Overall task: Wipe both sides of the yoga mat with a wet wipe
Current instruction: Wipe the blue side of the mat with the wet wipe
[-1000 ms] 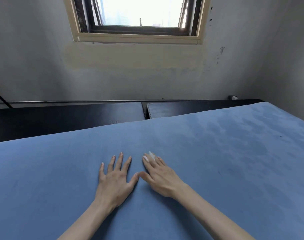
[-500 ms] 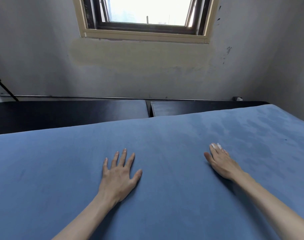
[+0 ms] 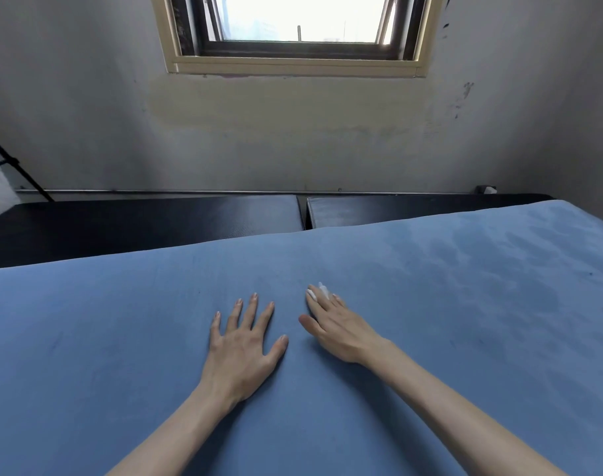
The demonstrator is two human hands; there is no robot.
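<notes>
Mat: I see the blue mat (image 3: 430, 338) spread flat across the whole lower part of my view, its far edge lying over black pads (image 3: 138, 228).
Left hand: my left hand (image 3: 240, 341) lies palm down on the mat, near the middle, fingers straight and spread, thumb out to the side. It holds nothing.
Right hand: my right hand (image 3: 337, 326) lies palm down just beside the left one, on the mat, thumbs close but apart. Its fingers are straight and held together, pressing flat.
Wipe: a bit of white wipe (image 3: 319, 292) shows from under the right fingertips, between them and the mat. Most of it is hidden by the hand, so I cannot tell its shape or how it is folded.
Grip: the right hand presses the wipe down with flat fingers; I see no fingers curled round it.
Damp patches: darker blotches (image 3: 499, 269) mark the mat on the side beyond my right hand, toward its far right corner. The mat on the left hand's side looks even in colour.
Pads: two black pads lie beyond the mat's far edge, with a narrow gap between them.
Wall: a grey wall (image 3: 87, 115) rises behind the pads, with a window (image 3: 300, 22) high above the mat's middle.
</notes>
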